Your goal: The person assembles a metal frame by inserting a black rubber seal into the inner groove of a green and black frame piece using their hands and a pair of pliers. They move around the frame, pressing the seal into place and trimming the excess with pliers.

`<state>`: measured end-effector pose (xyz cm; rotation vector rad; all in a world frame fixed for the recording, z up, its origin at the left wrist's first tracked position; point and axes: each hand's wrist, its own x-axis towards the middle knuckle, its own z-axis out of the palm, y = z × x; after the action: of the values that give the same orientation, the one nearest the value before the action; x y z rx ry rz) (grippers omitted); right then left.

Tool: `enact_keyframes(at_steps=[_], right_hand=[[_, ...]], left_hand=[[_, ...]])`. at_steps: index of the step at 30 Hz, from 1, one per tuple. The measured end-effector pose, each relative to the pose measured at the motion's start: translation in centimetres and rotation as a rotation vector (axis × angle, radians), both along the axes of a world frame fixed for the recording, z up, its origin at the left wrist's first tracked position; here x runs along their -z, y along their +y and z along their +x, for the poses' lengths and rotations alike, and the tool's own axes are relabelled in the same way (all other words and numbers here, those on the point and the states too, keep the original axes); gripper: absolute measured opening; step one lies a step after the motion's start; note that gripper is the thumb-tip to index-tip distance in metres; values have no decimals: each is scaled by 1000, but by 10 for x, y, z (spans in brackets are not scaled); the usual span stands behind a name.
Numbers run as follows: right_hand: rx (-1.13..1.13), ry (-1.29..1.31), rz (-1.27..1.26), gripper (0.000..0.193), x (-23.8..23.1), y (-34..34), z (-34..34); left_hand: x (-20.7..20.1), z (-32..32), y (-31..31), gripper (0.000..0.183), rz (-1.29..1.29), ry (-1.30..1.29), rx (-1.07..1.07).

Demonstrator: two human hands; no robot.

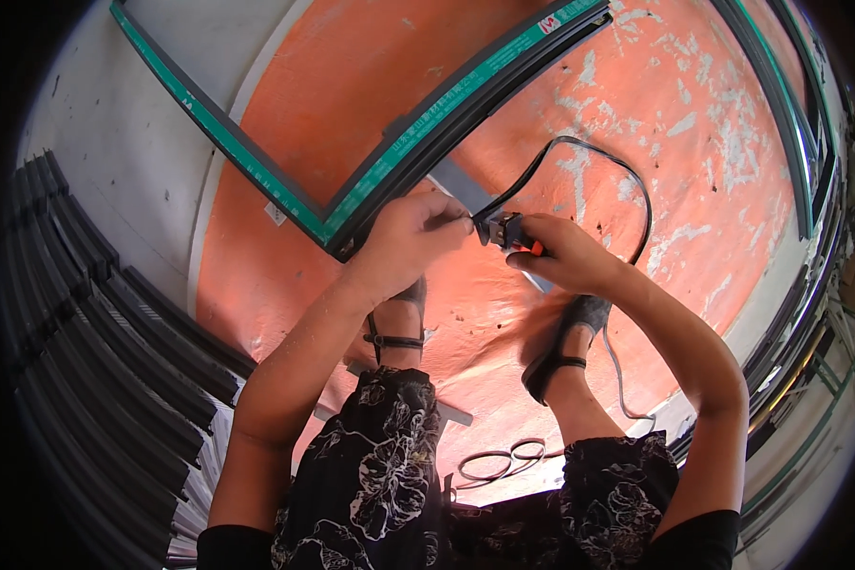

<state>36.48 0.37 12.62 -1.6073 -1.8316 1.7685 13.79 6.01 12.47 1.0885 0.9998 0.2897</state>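
My left hand point(410, 236) pinches a black rubber strip point(648, 195) close to the tool's jaws, fingertips pressed together. The strip loops up and right, then runs down toward the floor. In my right hand point(575, 255) is a dark hand cutter point(506, 229) with an orange-red part at its handle; its jaws meet the strip, but whether they bite into it I cannot tell. Just beyond my left hand stands a dark frame point(456, 92) with green film on its faces, two of its bars joining in a corner near my left wrist.
Long dark profiles point(76, 361) lie stacked at the left. More green-filmed frame pieces point(774, 104) lean along the right side. The orange floor point(655, 256) has worn pale patches. Coils of black strip point(503, 463) rest between my sandalled feet and my lap.
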Motion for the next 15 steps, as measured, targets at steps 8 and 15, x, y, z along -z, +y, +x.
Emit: enact_keyframes(at_steps=[8, 15], right_hand=[[59, -93, 328, 19, 7, -6, -15], [-25, -252, 479, 15, 2, 0, -20]], left_hand=[[-10, -1, 5, 16, 56, 83, 133], [-13, -2, 9, 17, 98, 171, 174]])
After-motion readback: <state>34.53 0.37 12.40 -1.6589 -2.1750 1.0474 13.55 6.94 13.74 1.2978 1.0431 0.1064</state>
